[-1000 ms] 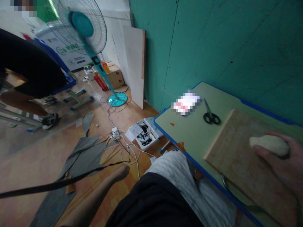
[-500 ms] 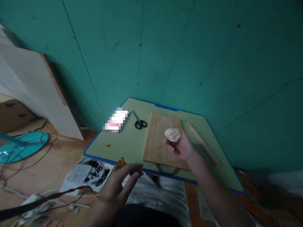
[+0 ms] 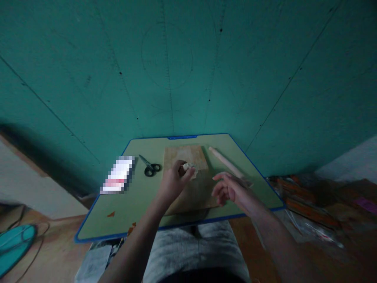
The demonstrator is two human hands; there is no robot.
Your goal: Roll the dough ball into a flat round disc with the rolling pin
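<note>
My left hand (image 3: 173, 181) is closed on a lump of pale dough (image 3: 190, 169), with fingers and thumb around its near side. The dough is over the wooden board (image 3: 196, 198); whether it touches the wood I cannot tell. To its right, by the board's right edge, my right hand (image 3: 226, 189) has its fingers loosely curled and apart, with nothing in it. A pale wooden rolling pin (image 3: 226, 161) lies slantwise just beyond that hand.
Black-handled scissors (image 3: 150, 167) lie left of the board on the blue-edged table (image 3: 141, 200). A pixelated white and pink item (image 3: 118, 175) is at the table's left edge. An orange scrap (image 3: 111, 214) lies nearer me. A green wall (image 3: 182, 78) rises behind.
The dough has passed from my right hand to my left, which has moved up over the board. My right hand is now free of it. The camera view has turned to the right.
</note>
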